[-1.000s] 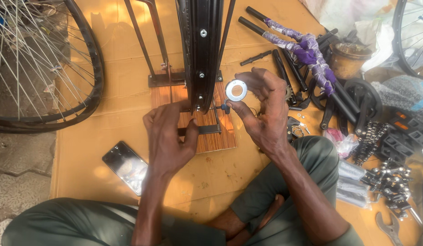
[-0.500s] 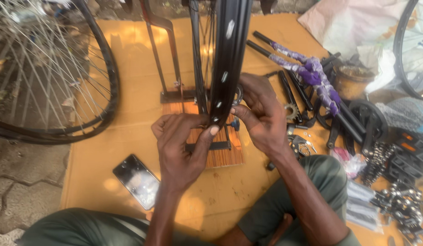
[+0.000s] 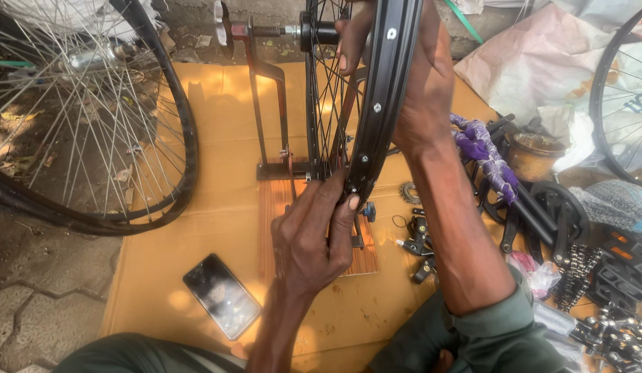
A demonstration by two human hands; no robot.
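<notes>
A black bicycle rim (image 3: 384, 103) stands upright in a truing stand (image 3: 269, 97), the landmark for all positions below. The stand rests on a striped wooden board (image 3: 279, 207) laid on tan cardboard (image 3: 217, 124). Left hand (image 3: 310, 238): just in front of the stand, fingers curled about the lowest part of the rim, thumb pressed against its outer face. Right hand (image 3: 411, 76): raised beside the stand's upper arm, wrapped over the rim's right side, fingers reaching through towards the spokes (image 3: 328, 103); whether it pinches a spoke cannot be told, as the rim hides the fingertips. A dark smartphone (image 3: 221, 295) lies on the cardboard near the board, to the stand's front left. A second spoked wheel (image 3: 93, 138) leans well to the stand's left. Purple-wrapped black tubes (image 3: 483, 155), a chain (image 3: 577, 273) and small black parts (image 3: 418, 245) lie to the stand's right.
</notes>
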